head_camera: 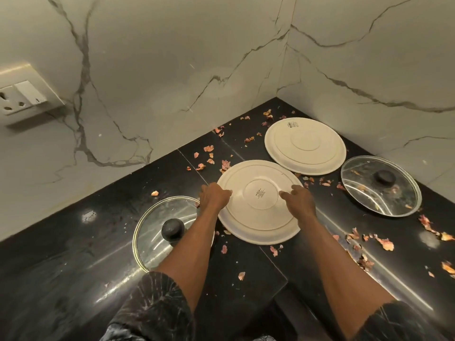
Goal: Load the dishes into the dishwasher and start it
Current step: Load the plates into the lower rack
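Note:
Two cream plates lie upside down on the black countertop [73, 279]. The near plate [261, 217] is between my hands. My left hand [214, 195] grips its left rim, with fingers curled over the edge. My right hand [299, 200] rests on the plate's right side, fingers lying on the upturned bottom. The far plate [305, 146] sits untouched near the wall corner. A glass lid with a black knob [157, 230] lies left of the near plate, partly under my left forearm. A second glass lid [380, 185] lies at the right. No dishwasher is in view.
Dry onion skins [384, 242] are scattered over the counter around the plates and lids. Marble-patterned walls [172, 70] close off the corner behind. A switch and socket plate [22, 94] is on the left wall.

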Motion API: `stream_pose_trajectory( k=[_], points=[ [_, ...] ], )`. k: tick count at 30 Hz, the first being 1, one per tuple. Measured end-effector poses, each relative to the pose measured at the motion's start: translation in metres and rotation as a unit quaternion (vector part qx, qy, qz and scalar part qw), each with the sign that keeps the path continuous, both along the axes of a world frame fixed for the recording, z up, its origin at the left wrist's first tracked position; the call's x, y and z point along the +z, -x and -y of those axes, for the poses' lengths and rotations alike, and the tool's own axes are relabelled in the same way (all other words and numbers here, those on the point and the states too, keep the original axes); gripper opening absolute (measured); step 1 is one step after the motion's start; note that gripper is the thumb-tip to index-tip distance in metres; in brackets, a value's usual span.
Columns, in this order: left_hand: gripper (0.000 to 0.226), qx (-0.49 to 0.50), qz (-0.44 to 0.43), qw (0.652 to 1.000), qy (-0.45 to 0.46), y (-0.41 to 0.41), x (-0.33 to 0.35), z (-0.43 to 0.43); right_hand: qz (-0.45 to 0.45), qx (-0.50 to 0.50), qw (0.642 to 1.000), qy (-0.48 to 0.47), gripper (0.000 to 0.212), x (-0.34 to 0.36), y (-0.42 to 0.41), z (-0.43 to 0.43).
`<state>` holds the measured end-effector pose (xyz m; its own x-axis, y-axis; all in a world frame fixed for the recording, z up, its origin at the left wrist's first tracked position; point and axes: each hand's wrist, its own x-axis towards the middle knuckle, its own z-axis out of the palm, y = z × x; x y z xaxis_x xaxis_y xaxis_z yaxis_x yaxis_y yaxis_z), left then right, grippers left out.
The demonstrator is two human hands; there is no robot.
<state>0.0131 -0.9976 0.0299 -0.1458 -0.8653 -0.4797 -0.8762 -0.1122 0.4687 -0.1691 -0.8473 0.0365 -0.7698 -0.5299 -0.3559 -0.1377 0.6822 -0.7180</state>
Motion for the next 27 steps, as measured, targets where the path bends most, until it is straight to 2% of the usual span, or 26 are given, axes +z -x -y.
stream_pose_trajectory(
  k=[3, 8, 12, 16, 24, 27],
  points=[
    [0.070, -0.029, 0.018, 0.999, 0.025, -0.001, 0.000, -0.005, -0.038, 0.037, 0.997, -0.049, 0.059, -0.002, -0.007, -0.001],
    [0.071, -0.062, 0.037, 0.995, 0.066, 0.006, 0.002, -0.011, -0.121, -0.004, 0.988, -0.091, 0.054, -0.008, -0.010, -0.015],
    [0.068, -0.056, 0.045, 0.994, 0.083, 0.017, 0.001, -0.011, -0.111, 0.017, 0.989, -0.094, 0.063, -0.010, -0.003, -0.019],
    [0.070, -0.023, 0.048, 0.994, 0.090, 0.030, -0.004, -0.009, -0.086, 0.005, 0.993, -0.078, 0.061, -0.007, 0.007, -0.017],
    [0.066, -0.018, 0.075, 0.984, 0.163, 0.067, -0.007, -0.008, -0.064, 0.046, 0.994, -0.078, 0.039, -0.013, 0.052, -0.013],
    [0.058, -0.035, 0.038, 0.980, 0.192, 0.095, -0.006, -0.003, -0.065, 0.034, 0.996, -0.044, 0.032, -0.012, 0.073, -0.006]
  ],
)
